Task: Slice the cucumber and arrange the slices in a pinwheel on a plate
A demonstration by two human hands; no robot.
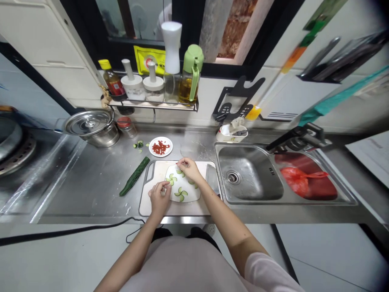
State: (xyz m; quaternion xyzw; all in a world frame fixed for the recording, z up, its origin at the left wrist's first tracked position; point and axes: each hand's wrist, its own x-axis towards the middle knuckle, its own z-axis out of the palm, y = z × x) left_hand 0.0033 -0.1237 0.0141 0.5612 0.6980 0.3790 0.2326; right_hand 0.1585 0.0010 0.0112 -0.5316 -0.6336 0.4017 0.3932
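A white plate [187, 194] with several cucumber slices arranged in small fans lies on the white cutting board [146, 207]. My left hand [158, 198] rests at the plate's left edge, fingers curled in a pinch on something I cannot make out. My right hand [188, 167] hovers over the plate's far edge, fingertips pinched together above a cucumber slice. A long piece of cucumber [134, 175] lies on the steel counter left of the board. A knife blade [212, 178] lies on the board's right side.
A small dish of red bits [161, 147] and cucumber scraps [139, 144] sit behind the board. A lidded steel pot [91, 126] stands at back left, a condiment rack [153, 103] above. The sink [252, 174] with a red bag [299, 178] is on the right. A black cable [75, 230] runs along the counter front.
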